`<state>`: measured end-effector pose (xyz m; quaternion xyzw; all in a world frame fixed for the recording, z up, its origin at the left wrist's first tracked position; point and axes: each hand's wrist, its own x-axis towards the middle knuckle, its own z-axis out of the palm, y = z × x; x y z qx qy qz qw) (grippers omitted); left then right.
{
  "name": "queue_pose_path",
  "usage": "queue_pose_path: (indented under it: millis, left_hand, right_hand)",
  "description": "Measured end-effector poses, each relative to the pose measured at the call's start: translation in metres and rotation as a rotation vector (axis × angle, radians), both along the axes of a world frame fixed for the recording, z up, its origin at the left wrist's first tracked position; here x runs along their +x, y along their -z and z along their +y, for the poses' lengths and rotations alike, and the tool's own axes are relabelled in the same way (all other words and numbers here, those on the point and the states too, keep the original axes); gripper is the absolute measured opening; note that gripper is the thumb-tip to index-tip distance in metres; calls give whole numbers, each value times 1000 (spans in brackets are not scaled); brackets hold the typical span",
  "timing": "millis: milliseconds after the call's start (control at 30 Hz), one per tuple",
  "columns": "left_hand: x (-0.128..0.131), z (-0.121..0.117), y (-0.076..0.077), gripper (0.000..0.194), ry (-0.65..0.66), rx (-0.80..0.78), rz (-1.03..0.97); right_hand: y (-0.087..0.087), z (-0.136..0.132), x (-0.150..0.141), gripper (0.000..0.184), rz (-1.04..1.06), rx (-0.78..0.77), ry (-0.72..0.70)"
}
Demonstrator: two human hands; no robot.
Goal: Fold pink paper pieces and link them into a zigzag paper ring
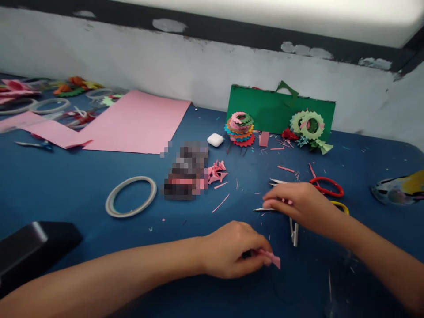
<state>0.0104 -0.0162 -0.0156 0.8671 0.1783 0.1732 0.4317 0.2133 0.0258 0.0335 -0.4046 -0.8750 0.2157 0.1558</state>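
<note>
My left hand pinches a small folded strip of pink paper between thumb and fingers, low over the table. Up and to the right, my right hand has its fingers drawn together, with a bit of pink paper showing inside them. It hovers over or rests on two pairs of scissors, one with red handles and one with a yellow handle, and partly hides both. A metal tip sticks out below this hand. Folded pink paper pieces lie in a small heap left of it.
Behind stand a green board, a stack of zigzag-edged paper rings and a pale green paper ring. To the left are a tape roll, a large pink sheet, a blurred-out object and a white eraser-like block.
</note>
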Motion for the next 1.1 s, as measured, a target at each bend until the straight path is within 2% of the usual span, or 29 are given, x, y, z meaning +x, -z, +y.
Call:
queue_pose_path:
  millis: [67,167,267,333,433,600,700,767,867,1000,1100]
  left_hand:
    - [-1,-1,3,18,73,68,-16]
    - [-2,-3,6,18,86,127,-17]
    - [-3,-4,7,18,72,129,-39]
    - [-4,-4,5,18,57,97,-71]
    - [-7,-3,0,20,-51,-14,-149]
    - [-12,20,-3,14,-558,-157,-353]
    - [-13,38,4,23,-724,-230,-392]
    - [-12,45,9,33,-771,-272,-394]
    - [-11,45,11,31,-781,-300,-373]
    - [-12,39,6,23,-770,-260,-315]
    - [-13,35,3,21,-721,-123,-232]
  right_hand:
    - [2,28,-23,18,-49,71,-96]
    - [16,65,-62,22,-57,85,-203]
    - [32,85,-88,24,-30,90,-257]
    - [39,88,-94,19,11,83,-263]
    - [41,83,-89,12,102,59,-228]
    - [31,55,-52,9,319,-43,-53]
    - [31,31,-23,8,459,-84,102]
    - [36,18,-8,7,545,-101,203]
    - [44,5,5,9,640,-129,298]
    - [42,-2,4,8,662,-188,298]
    - [35,-6,-2,8,630,-262,290]
